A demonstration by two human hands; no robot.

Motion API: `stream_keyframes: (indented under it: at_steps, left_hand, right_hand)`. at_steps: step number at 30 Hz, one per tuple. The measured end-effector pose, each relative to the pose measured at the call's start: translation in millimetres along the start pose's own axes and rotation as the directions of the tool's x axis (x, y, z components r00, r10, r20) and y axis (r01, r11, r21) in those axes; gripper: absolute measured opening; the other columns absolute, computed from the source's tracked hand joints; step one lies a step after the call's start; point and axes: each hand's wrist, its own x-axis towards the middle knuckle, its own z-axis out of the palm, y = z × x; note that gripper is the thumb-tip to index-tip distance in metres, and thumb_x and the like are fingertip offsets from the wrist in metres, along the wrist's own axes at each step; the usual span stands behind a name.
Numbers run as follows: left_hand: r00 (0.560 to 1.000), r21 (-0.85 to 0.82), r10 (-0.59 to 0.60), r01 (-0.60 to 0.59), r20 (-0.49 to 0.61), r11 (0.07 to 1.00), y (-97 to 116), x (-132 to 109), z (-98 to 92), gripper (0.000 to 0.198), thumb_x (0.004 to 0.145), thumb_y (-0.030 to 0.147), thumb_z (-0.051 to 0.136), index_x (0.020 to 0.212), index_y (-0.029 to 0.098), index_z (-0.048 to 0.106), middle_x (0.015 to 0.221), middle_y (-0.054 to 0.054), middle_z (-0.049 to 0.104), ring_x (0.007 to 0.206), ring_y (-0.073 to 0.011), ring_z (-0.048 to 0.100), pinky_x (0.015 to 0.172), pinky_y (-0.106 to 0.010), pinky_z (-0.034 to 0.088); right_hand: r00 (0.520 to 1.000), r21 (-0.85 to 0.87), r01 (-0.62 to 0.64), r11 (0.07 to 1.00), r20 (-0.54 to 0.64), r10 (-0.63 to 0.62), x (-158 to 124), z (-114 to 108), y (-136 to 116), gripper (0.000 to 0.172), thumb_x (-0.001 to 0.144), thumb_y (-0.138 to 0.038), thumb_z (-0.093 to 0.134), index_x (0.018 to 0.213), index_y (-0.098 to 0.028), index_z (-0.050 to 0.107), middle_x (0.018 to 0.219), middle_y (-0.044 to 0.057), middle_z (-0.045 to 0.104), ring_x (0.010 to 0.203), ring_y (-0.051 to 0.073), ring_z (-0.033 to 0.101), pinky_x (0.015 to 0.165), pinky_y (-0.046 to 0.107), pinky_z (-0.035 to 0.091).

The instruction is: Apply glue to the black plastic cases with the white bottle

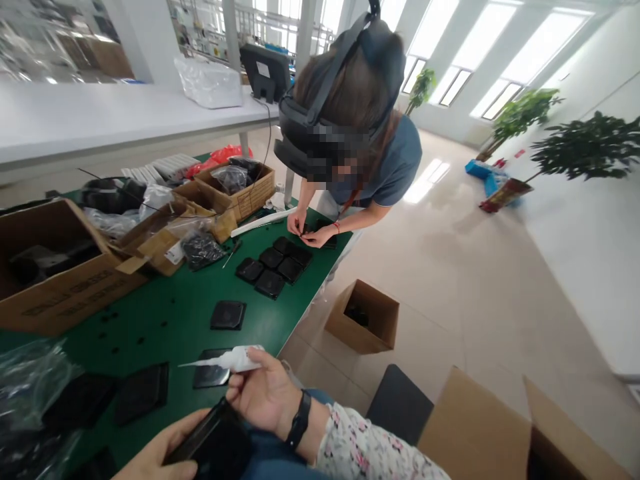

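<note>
My right hand (265, 393) is closed round a small white glue bottle (245, 358), its long thin nozzle pointing left above the table. With my left hand (165, 453) I grip a black plastic casing (220, 443) close to my lap, at the bottom of the view. Just beyond the bottle, partly covered by it, a flat black casing (210, 375) lies on the green table (185, 333). Another black casing (229, 315) sits a little farther off. To the left, a larger dark casing (143, 393) lies near a clear plastic bag (37, 380).
Across the table a person (350, 120) wearing a headset bends over small parts beside several black casings (273, 267). Cardboard boxes (65, 280) line the left side. Small black pieces (115, 350) are scattered on the table. An open carton (365, 320) stands on the floor.
</note>
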Motion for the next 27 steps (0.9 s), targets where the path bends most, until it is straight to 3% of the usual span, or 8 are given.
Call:
stream_keyframes:
  at_steps: [3,7,9,11,13,17,20,27]
  left_hand:
    - [0.990,0.210,0.131,-0.140,0.057,0.968,4,3,0.2,0.063,0.042,0.033,0.088,0.102,0.022,0.071,0.107,-0.008,0.071,0.107,-0.0402,0.061,0.102,-0.054,0.042]
    - [0.969,-0.062,0.173,-0.186,-0.178,0.981,15,-4,10.3,0.063,0.053,0.037,0.085,0.110,0.019,0.066,0.102,-0.009,0.072,0.097,-0.0353,0.066,0.089,-0.050,0.052]
    - [0.918,-0.266,0.199,-0.298,-0.342,0.917,27,-9,12.4,0.057,0.065,0.032,0.078,0.117,0.021,0.061,0.108,-0.007,0.070,0.101,-0.0289,0.066,0.085,-0.040,0.055]
    - [0.831,-0.383,0.275,-0.483,-0.484,0.787,41,-11,10.8,0.050,0.071,0.023,0.071,0.119,0.023,0.059,0.114,-0.005,0.068,0.102,-0.0224,0.065,0.084,-0.033,0.055]
    - [0.765,-0.442,0.329,-0.605,-0.553,0.663,52,-11,7.5,0.044,0.074,0.018,0.067,0.117,0.025,0.060,0.116,-0.004,0.066,0.100,-0.0193,0.064,0.085,-0.032,0.054]
    - [0.755,-0.493,0.423,-0.651,-0.501,0.577,59,-13,8.6,0.037,0.076,0.019,0.068,0.111,0.026,0.060,0.117,-0.004,0.063,0.104,-0.0230,0.062,0.088,-0.043,0.053]
    - [0.732,-0.471,0.467,-0.679,-0.496,0.564,56,-20,15.3,0.038,0.073,0.017,0.073,0.108,0.023,0.060,0.115,-0.005,0.063,0.102,-0.0239,0.062,0.083,-0.041,0.054]
    - [0.641,-0.410,0.496,-0.763,-0.586,0.500,47,-33,14.5,0.038,0.073,0.018,0.072,0.109,0.022,0.059,0.110,-0.004,0.062,0.092,-0.0208,0.062,0.071,-0.034,0.057]
  right_hand:
    - [1.000,-0.022,0.002,1.000,-0.005,-0.003,-3,6,0,0.040,0.059,-0.029,0.081,0.085,-0.009,0.059,0.068,0.004,0.060,0.053,0.010,0.048,0.053,0.022,0.038]
    - [0.996,-0.083,0.086,0.993,0.001,-0.086,-1,23,-18,0.043,0.052,-0.027,0.089,0.079,-0.013,0.057,0.064,-0.001,0.058,0.051,0.009,0.047,0.051,0.021,0.038]
    - [0.984,-0.121,0.177,0.977,0.013,-0.177,3,37,-36,0.042,0.054,-0.028,0.090,0.076,-0.017,0.056,0.062,-0.003,0.057,0.052,0.009,0.047,0.049,0.020,0.038]
    - [0.964,-0.166,0.265,0.950,0.038,-0.262,10,54,-55,0.041,0.057,-0.031,0.090,0.079,-0.020,0.058,0.068,-0.004,0.061,0.056,0.009,0.050,0.049,0.020,0.040]
    - [0.950,-0.229,0.313,0.922,0.066,-0.306,18,70,-69,0.037,0.061,-0.034,0.088,0.081,-0.020,0.060,0.076,-0.002,0.064,0.059,0.010,0.053,0.050,0.021,0.044]
    - [0.928,-0.374,0.369,0.851,0.101,-0.358,28,90,-73,0.034,0.065,-0.036,0.086,0.082,-0.019,0.062,0.082,0.000,0.066,0.065,0.011,0.058,0.054,0.021,0.049]
    - [0.905,-0.461,0.417,0.783,0.128,-0.406,23,95,-62,0.035,0.064,-0.031,0.087,0.087,-0.019,0.064,0.086,0.000,0.068,0.077,0.013,0.063,0.064,0.022,0.053]
    - [0.750,-0.612,0.634,0.472,0.337,-0.569,19,107,-35,0.034,0.069,-0.037,0.082,0.090,-0.018,0.063,0.085,0.002,0.070,0.079,0.015,0.066,0.075,0.028,0.054]
